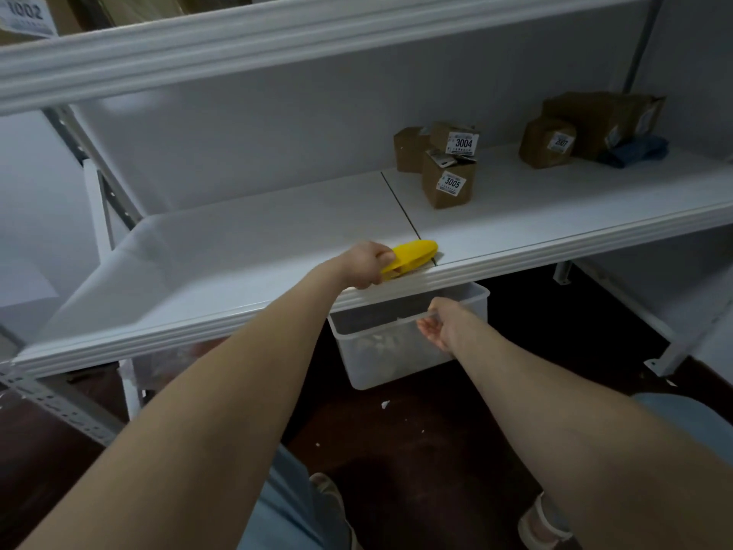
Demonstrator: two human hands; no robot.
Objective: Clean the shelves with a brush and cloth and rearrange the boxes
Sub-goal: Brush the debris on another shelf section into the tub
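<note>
Left grip (367, 265) clamped on yellow brush (414, 254) at white shelf (238, 244) edge; right grip (438, 325) pinching clear bin (380, 353) rim below, over dark floor (416, 450).

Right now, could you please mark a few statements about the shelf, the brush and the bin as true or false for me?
1. The left hand grips the yellow brush at the shelf's front edge. True.
2. The right hand holds a box. False: it holds the rim of the clear bin.
3. The clear bin rests on the shelf. False: it is below the shelf's front edge.
4. The box labelled 3005 stands in front of the box labelled 3004. True.
5. A blue cloth lies by the boxes at far right. True.
</note>
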